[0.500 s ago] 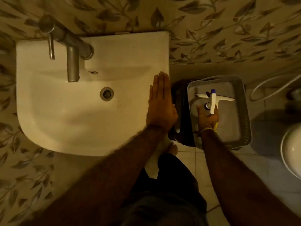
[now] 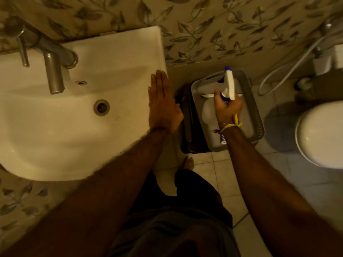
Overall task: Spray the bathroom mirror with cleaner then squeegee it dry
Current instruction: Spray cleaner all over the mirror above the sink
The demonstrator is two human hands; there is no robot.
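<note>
- Right hand [image 2: 227,108] fingers wrapped round neck of spray bottle [image 2: 228,84]; bottle body mostly hidden under hand and wrist, label peeking out near forearm.
- Squeegee [image 2: 207,95] in grey basket [image 2: 257,115]; only a bit of its blade shows, rest covered by hand and bottle.
- Left hand [image 2: 163,106] flat, fingers straight, resting on sink [image 2: 74,127] right rim.
- Dim light, basket contents blurry.
- Versus earlier: bottle now lifted up off the basket, nozzle toward wall; left hand unmoved.
</note>
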